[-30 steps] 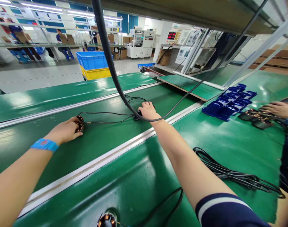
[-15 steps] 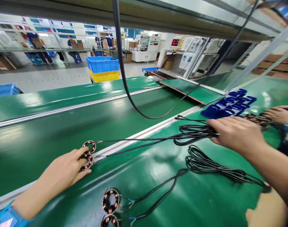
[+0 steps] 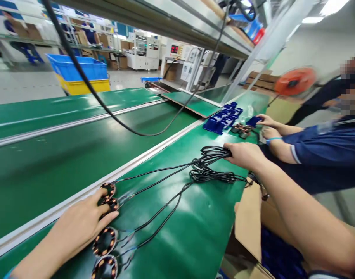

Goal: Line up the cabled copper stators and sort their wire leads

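My left hand (image 3: 81, 219) grips two copper-wound motor stators (image 3: 109, 188), with its fingers hooked into the rings. Black cables run from them to a coiled cable bundle (image 3: 213, 152), which my right hand (image 3: 245, 155) grasps at its far end. Just nearer to me lie two more stators (image 3: 105, 241) on the green mat, almost against the held pair. Their own coiled cables (image 3: 212, 176) rest right below the held bundle. Coloured wire ends show where the cables meet the rings.
Blue plastic parts (image 3: 224, 118) and a cluster of stators (image 3: 241, 130) lie farther along the green bench (image 3: 177, 217). A co-worker's hands (image 3: 267, 126) work there. An open cardboard box (image 3: 248, 221) stands below the right edge. A black cable (image 3: 119, 122) loops down overhead.
The view has swung right, showing the co-worker and the box. My left hand has brought its stators off the white rail to the other pair; my right hand has lowered the bundle beside the other coil.
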Demonstrator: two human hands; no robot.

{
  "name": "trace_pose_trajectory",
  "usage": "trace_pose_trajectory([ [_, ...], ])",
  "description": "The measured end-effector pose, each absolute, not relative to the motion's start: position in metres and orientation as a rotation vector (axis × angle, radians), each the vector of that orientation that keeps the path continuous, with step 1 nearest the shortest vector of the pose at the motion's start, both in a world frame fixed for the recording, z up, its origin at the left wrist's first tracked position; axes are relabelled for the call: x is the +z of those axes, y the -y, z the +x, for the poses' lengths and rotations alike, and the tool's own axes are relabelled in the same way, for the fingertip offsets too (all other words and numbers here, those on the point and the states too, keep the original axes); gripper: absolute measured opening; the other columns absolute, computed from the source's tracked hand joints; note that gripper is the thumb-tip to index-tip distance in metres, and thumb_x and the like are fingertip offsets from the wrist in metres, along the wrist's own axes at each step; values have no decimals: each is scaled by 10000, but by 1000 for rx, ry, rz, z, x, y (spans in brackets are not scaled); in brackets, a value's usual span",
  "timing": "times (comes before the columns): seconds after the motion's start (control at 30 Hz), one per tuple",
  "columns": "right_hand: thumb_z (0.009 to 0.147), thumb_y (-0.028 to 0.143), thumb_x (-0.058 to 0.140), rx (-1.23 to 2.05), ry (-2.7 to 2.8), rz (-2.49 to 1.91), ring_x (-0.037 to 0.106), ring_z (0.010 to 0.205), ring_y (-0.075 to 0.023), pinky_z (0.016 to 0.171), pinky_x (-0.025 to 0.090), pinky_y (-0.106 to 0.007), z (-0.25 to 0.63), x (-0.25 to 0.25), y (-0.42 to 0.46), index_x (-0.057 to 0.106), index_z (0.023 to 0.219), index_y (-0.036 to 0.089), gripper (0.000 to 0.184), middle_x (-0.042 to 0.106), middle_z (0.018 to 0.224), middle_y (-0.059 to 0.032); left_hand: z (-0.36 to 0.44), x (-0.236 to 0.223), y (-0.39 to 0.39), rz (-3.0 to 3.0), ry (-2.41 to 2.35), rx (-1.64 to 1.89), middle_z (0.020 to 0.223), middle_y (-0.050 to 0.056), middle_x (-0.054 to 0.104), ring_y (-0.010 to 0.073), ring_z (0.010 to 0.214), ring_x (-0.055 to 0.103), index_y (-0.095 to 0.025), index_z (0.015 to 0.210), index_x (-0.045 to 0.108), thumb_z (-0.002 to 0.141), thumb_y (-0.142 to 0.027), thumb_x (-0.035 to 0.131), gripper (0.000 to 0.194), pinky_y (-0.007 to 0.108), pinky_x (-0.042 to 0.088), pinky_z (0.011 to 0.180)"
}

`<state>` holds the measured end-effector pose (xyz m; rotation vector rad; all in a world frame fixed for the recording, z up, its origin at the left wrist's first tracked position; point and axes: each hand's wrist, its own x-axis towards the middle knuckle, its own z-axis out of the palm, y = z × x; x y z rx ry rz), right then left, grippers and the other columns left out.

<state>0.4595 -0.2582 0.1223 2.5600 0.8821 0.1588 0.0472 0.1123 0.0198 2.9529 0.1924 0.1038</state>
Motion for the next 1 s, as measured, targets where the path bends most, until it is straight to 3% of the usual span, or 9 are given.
trace_pose_trajectory([
  [0.1,822,535,686,-223,-1219,2657,670,1138,-333,956,533,-444,488,66,259,594,1360,180,651,693,1210,-165,45,39,-101,2950,-348,-197,1520,75,510,287,1128,675,-330,983,788,1034,-607,201,652,549,537,1027],
  [0.2,740,561,693,-406,-1293,2787,591,1280,-338,1049,512,-458,495,42,260,516,1462,169,840,557,1432,-202,39,47,-94,2904,-398,-255,1587,65,443,295,1167,660,-311,959,796,1046,-572,194,662,554,526,1041],
  [0.33,858,528,601,-250,-1688,3023,506,1364,-336,1151,413,-519,436,57,227,574,1390,228,611,503,1493,-157,29,43,-90,2917,-380,-170,1574,73,466,320,1147,657,-313,911,801,1048,-546,248,616,578,551,962],
  [0.47,1014,484,549,-974,-2382,2749,628,1198,-263,1045,486,-398,329,73,144,664,1273,278,350,676,1284,-83,23,37,-87,2993,-319,144,1462,114,573,346,1149,638,-296,972,778,1027,-516,390,450,554,558,911],
  [0.57,1050,432,461,-1435,-2561,2515,643,1129,-294,1019,455,-438,271,59,82,711,1131,230,331,712,1197,-91,18,34,-81,2924,-258,265,1287,91,671,275,1079,656,-298,1156,704,1031,-349,431,305,450,563,903],
  [0.63,1039,411,445,-1657,-2505,2418,682,951,-299,916,476,-450,254,42,54,709,950,221,338,742,1009,-85,16,32,-77,2868,-199,255,1198,54,706,234,1025,668,-312,1220,668,1006,-198,421,346,389,564,880],
  [0.73,980,474,551,-2008,-2347,2298,633,648,-208,670,476,-349,248,19,35,651,819,227,312,686,760,-18,16,29,-76,2824,-127,186,1137,22,731,206,961,686,-327,1211,677,934,-64,409,466,343,559,829],
  [0.87,796,646,766,-2425,-2145,2247,478,609,-124,565,363,-251,248,3,33,592,843,212,471,626,767,8,22,31,-81,2770,-87,79,1108,-2,744,198,947,698,-330,1168,693,930,-51,411,462,351,532,799],
  [1.0,795,669,766,-2965,-1615,2163,426,524,-83,480,245,-217,245,-5,34,556,854,187,529,669,747,-18,27,34,-82,2744,-55,52,1085,-7,744,184,910,700,-312,1165,690,951,-65,401,436,350,523,768],
])
